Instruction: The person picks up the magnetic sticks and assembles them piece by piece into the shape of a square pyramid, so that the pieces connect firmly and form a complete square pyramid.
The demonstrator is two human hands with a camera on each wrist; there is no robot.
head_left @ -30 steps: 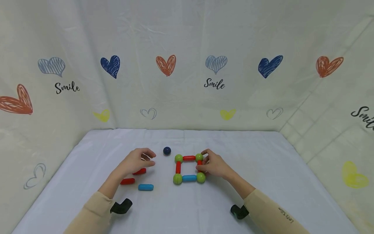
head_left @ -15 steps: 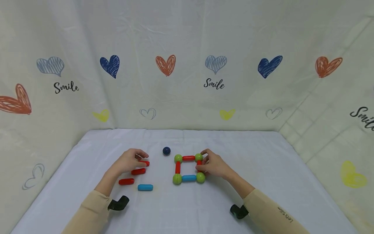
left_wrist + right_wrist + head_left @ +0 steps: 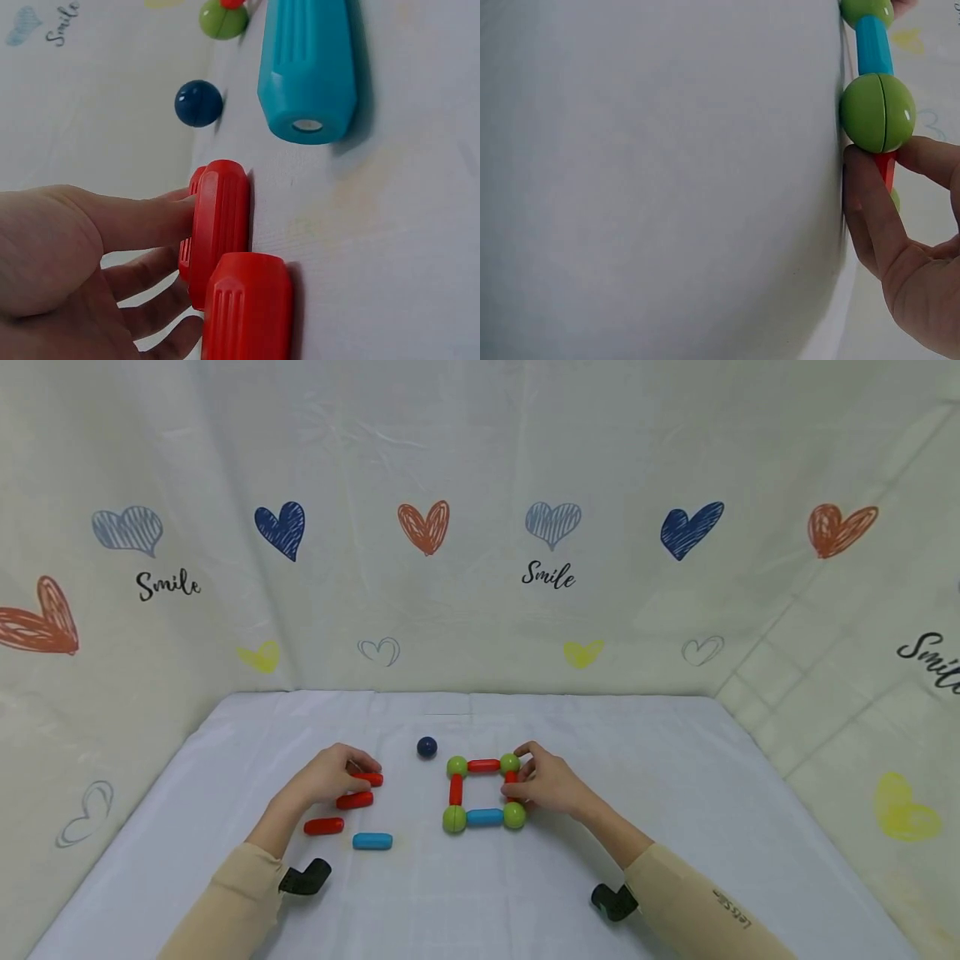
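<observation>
On the white table lies a square frame of green balls [image 3: 454, 818] joined by red rods [image 3: 483, 766] and one blue rod [image 3: 485, 817]. My right hand [image 3: 553, 785] grips the square's right side by its red rod [image 3: 886, 169], thumb and fingers on either side. To the left, my left hand [image 3: 330, 774] pinches the farthest of three loose red rods [image 3: 370, 779]. In the left wrist view a nearer red rod [image 3: 220, 232] partly covers the thumb tip and the pinched rod.
Closer to me lie two more red rods [image 3: 324, 827] and a loose blue rod [image 3: 372, 841]. A dark blue ball [image 3: 427, 747] sits behind, between the hands. A printed cloth backdrop [image 3: 480, 610] rises at the table's far edge.
My left hand has drawn back leftward and come down around the far red rod, its fingers closing on it. The right hand and the square have stayed in place.
</observation>
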